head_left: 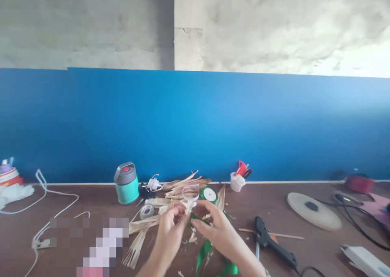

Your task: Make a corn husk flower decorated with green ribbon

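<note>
My left hand (171, 227) is closed in a pinch at the base of a small white flower-like piece (190, 206), which looks folded from dried husk. Thumb and fingers of my right hand (215, 229) are bent around a green ribbon (203, 252) just beside that base. The ribbon trails down to the table below my hands. Dried corn husks (138, 244) spread beside and behind my left hand. A clear tape roll (146, 212) lies left of it. Behind the hands stand a green ribbon spool (209, 195) and another clear roll (190, 193).
A teal jar (127, 192) stands back left, near a white plug (154, 184). At right lie a black glue gun (271, 244), a thin stick (288, 236), a round lid (313, 212) and a white power strip (365, 260). A white cup (237, 182) holds tools by the blue partition (195, 122).
</note>
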Tool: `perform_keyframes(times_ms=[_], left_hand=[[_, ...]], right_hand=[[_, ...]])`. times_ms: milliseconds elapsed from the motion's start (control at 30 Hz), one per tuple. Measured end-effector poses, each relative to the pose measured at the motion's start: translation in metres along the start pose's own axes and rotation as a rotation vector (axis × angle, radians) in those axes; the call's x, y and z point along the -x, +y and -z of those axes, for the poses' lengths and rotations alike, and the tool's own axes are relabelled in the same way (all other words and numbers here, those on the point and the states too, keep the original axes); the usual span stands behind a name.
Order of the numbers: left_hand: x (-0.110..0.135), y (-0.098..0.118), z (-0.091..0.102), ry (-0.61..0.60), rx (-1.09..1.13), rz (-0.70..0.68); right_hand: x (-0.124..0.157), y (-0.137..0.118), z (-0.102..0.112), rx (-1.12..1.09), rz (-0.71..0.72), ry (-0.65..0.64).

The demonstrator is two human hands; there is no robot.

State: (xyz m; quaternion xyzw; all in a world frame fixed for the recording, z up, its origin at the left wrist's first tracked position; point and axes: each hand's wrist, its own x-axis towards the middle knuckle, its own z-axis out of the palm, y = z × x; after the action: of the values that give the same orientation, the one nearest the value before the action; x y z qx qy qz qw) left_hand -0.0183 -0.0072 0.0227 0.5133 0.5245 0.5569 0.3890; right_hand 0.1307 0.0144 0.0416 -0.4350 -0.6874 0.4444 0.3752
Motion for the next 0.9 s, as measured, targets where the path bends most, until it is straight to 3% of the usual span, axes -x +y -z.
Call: perform_keyframes(times_ms=[200,467,600,767,900], left_hand=[[0.005,0.006,0.000,-0.176,-0.093,-0.129],[0.008,0.003,-0.006,-0.216,-0.285,-0.144],[0.008,0.007,-0.007,-0.271,-0.220,-0.144],[0.007,0.003,-0.005,-0.236,-0.300,-0.069],[0.006,0.004,-0.005,-0.304,-0.157,0.008]], right_hand=[[0.002,0.004,-0.005,-0.042,0.099,-0.048],[0.007,-0.004,0.001,0.430,0.442,-0.080],[0.009,-0.012,0.005,0.565,0.496,-0.074],[0.010,-0.011,0.009,0.677,0.504,-0.092],[0.010,-0.010,0.012,0.709,0.514,-0.050]])
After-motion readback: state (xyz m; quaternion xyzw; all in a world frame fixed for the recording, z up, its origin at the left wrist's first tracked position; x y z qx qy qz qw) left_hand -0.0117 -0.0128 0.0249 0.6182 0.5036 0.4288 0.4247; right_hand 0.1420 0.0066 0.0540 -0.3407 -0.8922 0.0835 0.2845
